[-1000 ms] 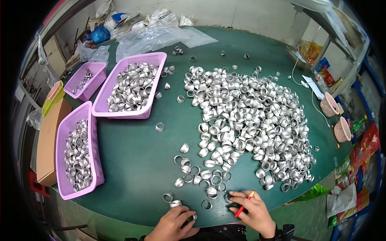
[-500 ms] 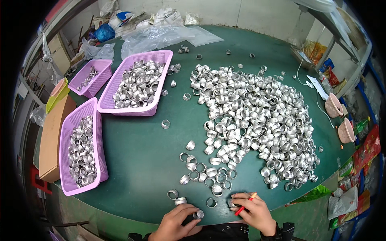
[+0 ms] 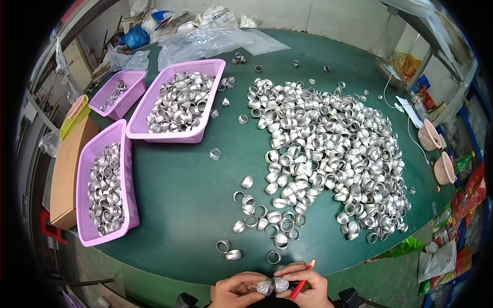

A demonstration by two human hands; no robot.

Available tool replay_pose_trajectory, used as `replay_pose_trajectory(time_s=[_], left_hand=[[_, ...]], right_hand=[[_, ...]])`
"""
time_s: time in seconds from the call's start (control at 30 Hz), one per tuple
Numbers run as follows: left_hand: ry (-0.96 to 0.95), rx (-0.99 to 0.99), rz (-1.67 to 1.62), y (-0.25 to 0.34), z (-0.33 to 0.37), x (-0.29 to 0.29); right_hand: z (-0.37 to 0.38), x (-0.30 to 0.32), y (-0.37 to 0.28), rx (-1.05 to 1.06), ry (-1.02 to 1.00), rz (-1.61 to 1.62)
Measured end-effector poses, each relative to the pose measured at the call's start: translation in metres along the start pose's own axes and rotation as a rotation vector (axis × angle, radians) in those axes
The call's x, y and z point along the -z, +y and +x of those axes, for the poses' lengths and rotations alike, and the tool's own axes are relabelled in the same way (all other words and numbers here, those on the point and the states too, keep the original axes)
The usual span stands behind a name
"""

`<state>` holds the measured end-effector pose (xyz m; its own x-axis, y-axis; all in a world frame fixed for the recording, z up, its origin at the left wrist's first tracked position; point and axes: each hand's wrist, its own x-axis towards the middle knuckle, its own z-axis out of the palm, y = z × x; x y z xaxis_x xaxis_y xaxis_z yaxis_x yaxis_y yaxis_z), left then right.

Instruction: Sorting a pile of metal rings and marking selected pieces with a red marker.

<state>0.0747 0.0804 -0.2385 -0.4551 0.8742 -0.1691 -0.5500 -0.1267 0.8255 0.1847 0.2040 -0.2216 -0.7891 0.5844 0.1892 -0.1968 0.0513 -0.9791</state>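
Metal rings (image 3: 264,287) brought side by side in left hand (image 3: 231,290), right hand (image 3: 314,288)

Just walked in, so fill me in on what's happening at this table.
A person is handling silver metal rings: the left hand holds one ring, and the right hand holds another ring beside it, plus a red pencil-like tool. A big heap of rings covers the right of the green tabletop; three purple baskets at left hold more.
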Motion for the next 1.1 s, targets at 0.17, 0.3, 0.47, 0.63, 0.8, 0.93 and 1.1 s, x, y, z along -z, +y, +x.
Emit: replay_pose_trajectory(time_s=[0.17,0.3,0.47,0.63,0.8,0.93,1.1], left_hand=[[-0.039,0.127,-0.255,-0.003,0.002,-0.005],[-0.055,0.111,-0.324,-0.002,0.003,-0.007],[0.142,-0.073,0.278,0.009,0.000,-0.012],[0.149,-0.310,0.878,0.026,0.001,-0.016],[0.127,-0.285,0.888,0.024,-0.002,-0.011],[0.082,-0.292,0.884,0.025,-0.001,-0.009],[0.061,-0.264,0.832,0.025,0.001,-0.007]], right_hand=[[-0.009,-0.010,0.011,-0.173,0.096,0.363],[-0.012,-0.008,0.011,-0.154,0.108,0.389],[-0.009,-0.002,-0.003,-0.130,0.074,-0.073],[0.004,-0.002,-0.019,0.049,0.021,-0.388],[0.002,0.000,-0.026,0.048,0.000,-0.419],[0.003,0.001,-0.028,0.058,-0.023,-0.466],[0.003,0.001,-0.027,0.077,-0.046,-0.492]])
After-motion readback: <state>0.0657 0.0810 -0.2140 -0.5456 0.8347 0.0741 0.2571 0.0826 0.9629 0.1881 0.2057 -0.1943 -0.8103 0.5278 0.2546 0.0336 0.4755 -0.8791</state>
